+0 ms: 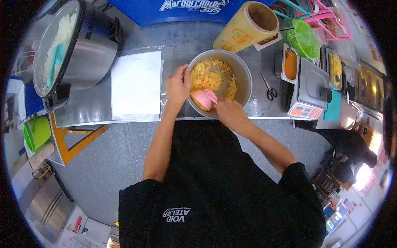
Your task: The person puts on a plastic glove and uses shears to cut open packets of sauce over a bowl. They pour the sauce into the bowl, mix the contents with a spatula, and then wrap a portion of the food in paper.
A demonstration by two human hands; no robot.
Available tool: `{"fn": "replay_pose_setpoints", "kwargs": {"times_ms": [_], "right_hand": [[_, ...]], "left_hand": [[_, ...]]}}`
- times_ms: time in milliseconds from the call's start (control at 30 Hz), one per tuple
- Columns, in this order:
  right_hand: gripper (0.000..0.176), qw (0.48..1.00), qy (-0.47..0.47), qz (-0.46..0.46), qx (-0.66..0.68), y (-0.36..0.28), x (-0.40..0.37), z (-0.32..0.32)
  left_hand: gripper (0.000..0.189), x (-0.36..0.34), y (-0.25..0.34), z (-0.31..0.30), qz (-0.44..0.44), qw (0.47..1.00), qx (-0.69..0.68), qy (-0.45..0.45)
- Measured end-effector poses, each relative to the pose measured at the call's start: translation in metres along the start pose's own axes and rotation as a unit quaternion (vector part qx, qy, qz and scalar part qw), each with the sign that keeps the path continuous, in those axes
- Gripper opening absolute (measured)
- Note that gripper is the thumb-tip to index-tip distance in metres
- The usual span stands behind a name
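Note:
A large steel bowl (244, 76) of yellow fried rice (209, 74) stands at the counter's front edge. My left hand (178, 86) grips the bowl's near-left rim. My right hand (230, 112) holds a pink scoop (202, 98) by its handle, dipped into the rice at the near side of the bowl. Part of the scoop's handle is hidden in my fist.
A big open rice cooker (82, 45) with white rice and a teal paddle sits at the left. White paper sheets (135, 84) lie beside the bowl. Right of it lie scissors (270, 89), a scale (310, 93), a sauce tray (290, 64), a green strainer (306, 37) and a yellow roll (244, 27).

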State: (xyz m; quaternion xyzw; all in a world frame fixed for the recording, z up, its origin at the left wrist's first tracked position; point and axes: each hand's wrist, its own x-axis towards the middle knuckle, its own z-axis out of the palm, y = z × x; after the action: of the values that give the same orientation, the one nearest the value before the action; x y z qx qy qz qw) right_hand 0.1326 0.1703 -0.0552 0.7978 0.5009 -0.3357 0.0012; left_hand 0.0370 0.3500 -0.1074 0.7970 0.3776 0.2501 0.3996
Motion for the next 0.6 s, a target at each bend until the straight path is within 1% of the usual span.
{"fn": "replay_pose_setpoints", "kwargs": {"times_ms": [67,167,267,300,367,467,533,600], "right_hand": [[0.024,0.997,-0.008,-0.072,-0.019,0.022,0.004,-0.007],[0.028,0.982,-0.095,-0.133,0.092,0.062,0.024,-0.047],[0.036,0.981,-0.142,0.0,0.13,0.061,0.021,-0.079],[0.037,0.97,-0.154,0.026,0.187,0.065,0.019,-0.078],[0.042,0.937,-0.175,0.073,0.294,0.076,0.018,-0.076],[0.042,0.892,-0.173,0.091,0.408,0.081,0.0,-0.079],[0.04,0.898,-0.123,0.132,0.401,0.078,-0.018,-0.084],[0.038,0.895,-0.069,0.155,0.413,0.081,-0.033,-0.082]], "left_hand": [[0.017,-0.001,0.001,0.0,0.013,1.0,0.002,-0.012],[0.019,0.001,-0.003,-0.001,-0.007,0.999,-0.038,-0.036],[0.023,0.005,-0.011,-0.002,-0.002,0.996,-0.073,-0.058],[0.024,0.003,-0.011,-0.002,-0.013,0.995,-0.075,-0.062],[0.026,0.003,-0.011,-0.002,-0.033,0.994,-0.077,-0.065],[0.027,0.002,-0.011,0.002,-0.047,0.995,-0.078,-0.044],[0.027,0.004,-0.022,0.01,0.041,0.996,-0.074,-0.003],[0.026,0.006,-0.033,0.006,0.066,0.996,-0.054,-0.002]]}}
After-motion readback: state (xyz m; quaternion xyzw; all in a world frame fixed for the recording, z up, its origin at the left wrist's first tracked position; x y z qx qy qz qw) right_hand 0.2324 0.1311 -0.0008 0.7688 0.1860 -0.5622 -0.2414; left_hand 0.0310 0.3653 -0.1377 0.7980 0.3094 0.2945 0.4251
